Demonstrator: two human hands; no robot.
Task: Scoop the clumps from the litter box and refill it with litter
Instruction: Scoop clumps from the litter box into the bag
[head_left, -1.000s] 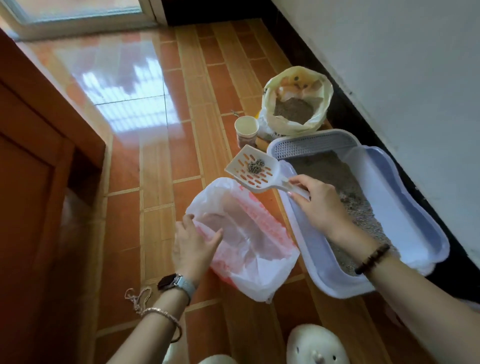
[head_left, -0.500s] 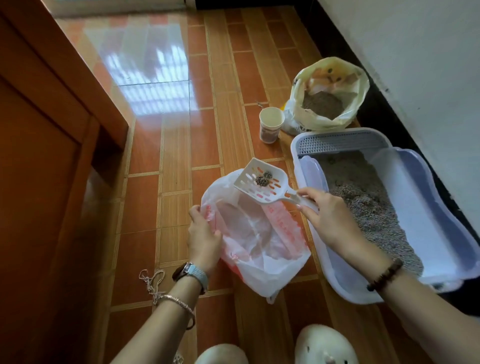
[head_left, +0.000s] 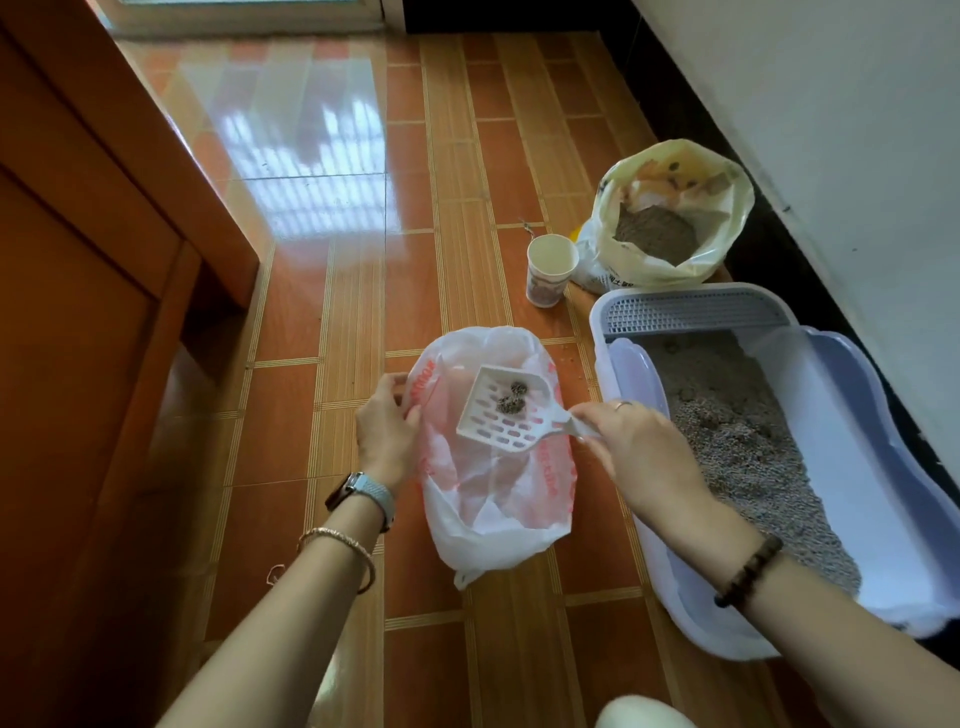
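The R hand (head_left: 639, 447) had its fingers curled tight round the handle of the white scoop (head_left: 501, 415). Two dark clumps (head_left: 511, 397) sat in the scoop, up by its far edge. The scoop hung right over the open mouth of the plastic bag (head_left: 493, 499). I couldn't tell if it touched the bag. The L hand (head_left: 387, 431) pinched the bag's left rim w/ thumb & fingers and held the mouth wide.

The scoop's long line ran from the R hand out to the left & a bit away from the person. So the clumps lay left of the R fingers, w/ the bag just below them. Best guess: the next job was to tip the scoop so the clumps drop in. The R hand was the one for that.

The litter box (head_left: 857, 509) sat just right of the bag, w/ grey litter in it. I couldn't tell if more clumps hid in there. The litter sack (head_left: 727, 176) stood open past the box, next to a paper cup (head_left: 550, 267). The refill looked not yet done, prob. a later step.
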